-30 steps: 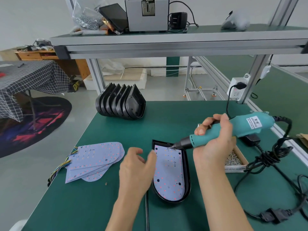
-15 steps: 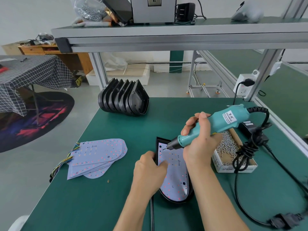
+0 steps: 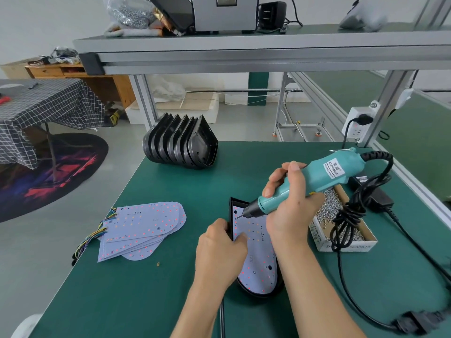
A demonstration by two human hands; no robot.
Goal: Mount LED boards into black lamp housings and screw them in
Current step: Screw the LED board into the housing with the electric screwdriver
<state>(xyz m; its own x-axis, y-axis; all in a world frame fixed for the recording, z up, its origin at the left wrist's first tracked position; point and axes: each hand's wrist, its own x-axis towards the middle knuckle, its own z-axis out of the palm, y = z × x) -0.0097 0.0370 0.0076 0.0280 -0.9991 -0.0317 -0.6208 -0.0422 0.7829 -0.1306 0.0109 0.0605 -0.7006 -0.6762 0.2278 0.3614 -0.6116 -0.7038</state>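
The LED board lies in the black housing at bench centre, between our hands. Our left hand grips the housing's 9 o'clock edge; our right hand is wrapped round the electric screwdriver, bit at the board's 11 o'clock corner. Risk, we judge: the slanted bit could slip off the screw and gouge the board.

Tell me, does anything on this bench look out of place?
One small brownish bit lies alone on the green mat, near the stack of LED boards, apart from the screw box. Possibly a stray screw; too small to tell.
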